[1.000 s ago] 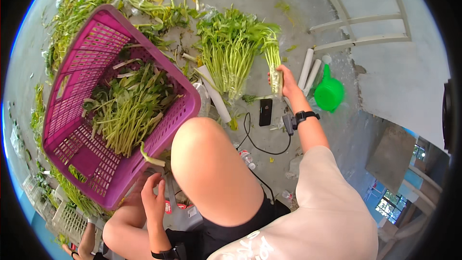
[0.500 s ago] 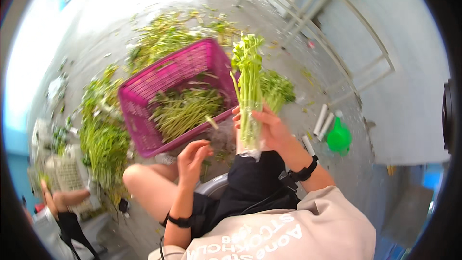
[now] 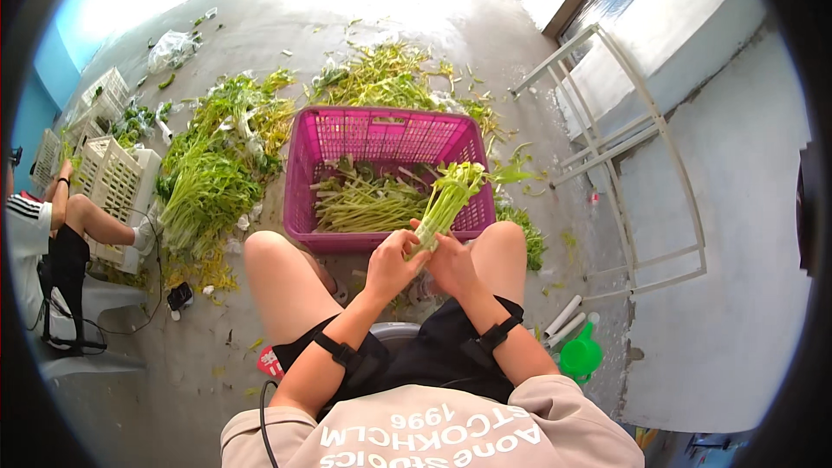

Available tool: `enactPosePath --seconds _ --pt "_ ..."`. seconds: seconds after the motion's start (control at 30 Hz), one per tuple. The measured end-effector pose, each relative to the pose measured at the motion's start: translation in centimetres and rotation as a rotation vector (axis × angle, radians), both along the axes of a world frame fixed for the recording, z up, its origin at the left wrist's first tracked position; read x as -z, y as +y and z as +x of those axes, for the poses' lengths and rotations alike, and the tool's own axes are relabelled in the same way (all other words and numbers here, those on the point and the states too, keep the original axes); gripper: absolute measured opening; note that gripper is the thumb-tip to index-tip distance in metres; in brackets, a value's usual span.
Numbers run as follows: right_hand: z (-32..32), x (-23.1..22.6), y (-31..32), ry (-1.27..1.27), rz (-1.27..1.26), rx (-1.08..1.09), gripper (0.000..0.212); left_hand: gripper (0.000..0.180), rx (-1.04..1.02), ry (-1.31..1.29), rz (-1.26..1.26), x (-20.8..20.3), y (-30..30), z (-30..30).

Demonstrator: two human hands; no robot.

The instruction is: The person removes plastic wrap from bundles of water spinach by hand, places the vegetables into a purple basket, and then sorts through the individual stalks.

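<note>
Above the near side of the magenta plastic crate (image 3: pixel 373 241), a bunch of celery (image 3: pixel 452 192) leans up and to the right, its leafy end away from me. My left hand (image 3: pixel 394 263) is closed on the lower end of the stalks from the left. On the other side my right hand (image 3: pixel 452 267) grips the same end, the two hands nearly touching. The fingers cover most of the stalk bottoms, where clear plastic wrap showed earlier. Inside the crate lies a layer of loose celery stalks (image 3: pixel 368 208).
A large heap of celery (image 3: pixel 204 195) lies left of the crate, and yellowish trimmings (image 3: pixel 381 78) lie behind it. More greens (image 3: pixel 524 234) rest at its right. A metal frame (image 3: pixel 663 134), a green plastic vessel (image 3: pixel 581 354) and white rolls (image 3: pixel 565 319) are rightward. A co-worker (image 3: pixel 74 234) sits far left.
My left hand has come over to the celery and closed on it beside the right. The bunch has moved lower and tilted rightward. My view has turned, so the crate now sits straight ahead.
</note>
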State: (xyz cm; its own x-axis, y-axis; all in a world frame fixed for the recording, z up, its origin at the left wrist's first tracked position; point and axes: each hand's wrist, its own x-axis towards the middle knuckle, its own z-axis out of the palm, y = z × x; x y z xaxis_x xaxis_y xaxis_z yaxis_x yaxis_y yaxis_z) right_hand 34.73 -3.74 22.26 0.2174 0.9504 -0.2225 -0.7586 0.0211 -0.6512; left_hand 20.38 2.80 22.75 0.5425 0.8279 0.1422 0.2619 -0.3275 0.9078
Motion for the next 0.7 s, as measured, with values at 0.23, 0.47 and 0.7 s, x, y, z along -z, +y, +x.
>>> enactPosePath --seconds 0.23,0.47,0.7 --pt "0.1 2.4 2.5 -0.06 -0.046 0.144 0.043 0.017 -0.06 -0.077 -0.079 2.0 2.5 1.2" --pt "2.8 1.5 3.3 0.318 0.05 0.181 0.03 0.013 0.091 -0.253 0.069 -1.0 2.8 0.6" --pt "5.8 2.1 3.0 0.269 0.025 0.451 0.014 0.013 0.372 -0.072 0.506 -4.1 1.0 -1.2"
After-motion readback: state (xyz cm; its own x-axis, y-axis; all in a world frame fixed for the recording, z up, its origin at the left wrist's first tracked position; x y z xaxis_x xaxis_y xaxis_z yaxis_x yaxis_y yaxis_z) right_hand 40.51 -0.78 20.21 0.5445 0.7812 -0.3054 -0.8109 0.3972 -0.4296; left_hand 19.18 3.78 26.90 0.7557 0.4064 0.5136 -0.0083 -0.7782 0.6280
